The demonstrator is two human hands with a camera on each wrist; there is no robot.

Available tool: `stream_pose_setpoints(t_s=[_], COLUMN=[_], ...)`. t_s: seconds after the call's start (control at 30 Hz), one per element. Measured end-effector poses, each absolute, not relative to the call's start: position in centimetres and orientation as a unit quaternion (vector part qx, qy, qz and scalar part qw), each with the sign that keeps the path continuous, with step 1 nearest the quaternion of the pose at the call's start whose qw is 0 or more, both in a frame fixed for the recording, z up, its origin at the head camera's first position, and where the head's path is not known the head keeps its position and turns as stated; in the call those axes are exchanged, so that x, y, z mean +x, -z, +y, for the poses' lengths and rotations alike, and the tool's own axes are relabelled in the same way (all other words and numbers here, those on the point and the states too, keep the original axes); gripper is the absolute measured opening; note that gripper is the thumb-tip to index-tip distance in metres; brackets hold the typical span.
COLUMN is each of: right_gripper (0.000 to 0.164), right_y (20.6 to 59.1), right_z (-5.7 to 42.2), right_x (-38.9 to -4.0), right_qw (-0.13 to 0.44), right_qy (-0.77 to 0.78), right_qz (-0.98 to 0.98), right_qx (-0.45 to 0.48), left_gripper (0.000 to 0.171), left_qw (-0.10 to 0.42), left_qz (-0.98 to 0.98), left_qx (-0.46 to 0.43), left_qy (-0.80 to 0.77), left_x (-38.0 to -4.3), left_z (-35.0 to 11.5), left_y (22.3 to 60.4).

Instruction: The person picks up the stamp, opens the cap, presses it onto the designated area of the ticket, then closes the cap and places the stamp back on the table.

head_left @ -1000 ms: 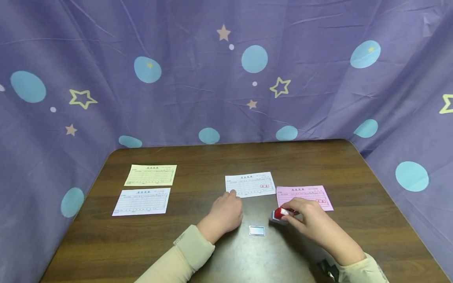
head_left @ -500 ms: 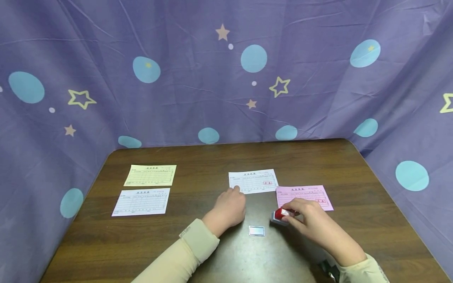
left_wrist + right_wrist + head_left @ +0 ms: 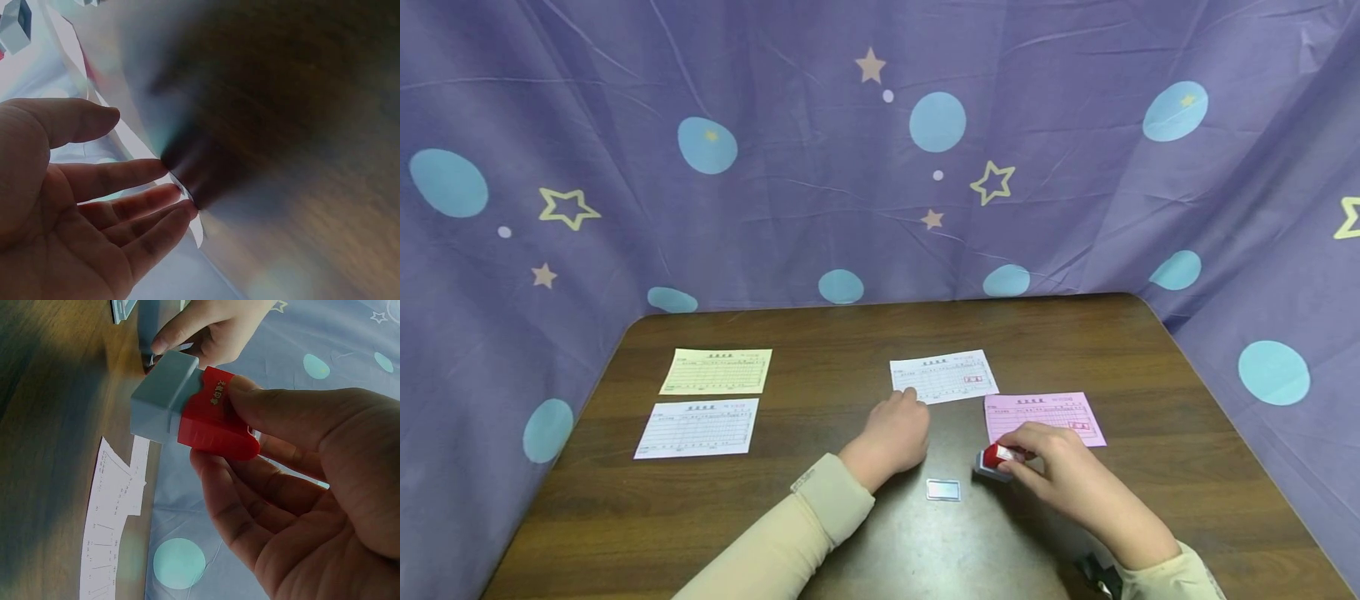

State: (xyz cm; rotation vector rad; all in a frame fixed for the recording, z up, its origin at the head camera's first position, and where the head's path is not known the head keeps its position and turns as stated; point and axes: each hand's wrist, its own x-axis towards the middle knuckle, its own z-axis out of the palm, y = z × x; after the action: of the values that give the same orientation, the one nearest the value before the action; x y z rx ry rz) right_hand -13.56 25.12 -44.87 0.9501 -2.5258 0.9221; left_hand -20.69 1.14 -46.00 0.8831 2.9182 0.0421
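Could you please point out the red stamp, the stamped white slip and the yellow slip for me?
Red stamp (image 3: 203,415): right wrist view, on its red body.
Stamped white slip (image 3: 946,377): head view, on the middle of its printed face.
Yellow slip (image 3: 716,372): head view, on its printed grid.

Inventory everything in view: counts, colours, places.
Yellow slip: 1, yellow, far left
White slips: 2, white, left and centre
Pink slip: 1, pink, right
Red marks: 2, red, on pink slip and centre white slip
Stamp: 1, red-grey, by pink slip
Rectangle: 1, silvery, front centre
Unclear item: 1, dark, bottom right
Table: 1, brown, below
Curtain: 1, patterned purple, behind
Sleeves: 2, pale, bottom
Left hand: 1, bare, at centre white slip
Right hand: 1, bare, pinching stamp
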Motion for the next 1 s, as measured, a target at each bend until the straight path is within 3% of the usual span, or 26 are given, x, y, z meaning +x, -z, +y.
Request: stream_pose_setpoints(t_s=[1.0], right_gripper=[0.025], right_y=[44.8], right_z=[25.9], right_x=[-13.2], right_qw=[0.147], right_qy=[-0.325], right_qz=[-0.876], right_qx=[0.325], left_gripper=[0.015], left_qw=[0.055], left_qz=[0.949], left_qx=[0.311], left_qy=[-0.001], left_x=[-22.2], left_z=[4.3], left_y=[46.1])
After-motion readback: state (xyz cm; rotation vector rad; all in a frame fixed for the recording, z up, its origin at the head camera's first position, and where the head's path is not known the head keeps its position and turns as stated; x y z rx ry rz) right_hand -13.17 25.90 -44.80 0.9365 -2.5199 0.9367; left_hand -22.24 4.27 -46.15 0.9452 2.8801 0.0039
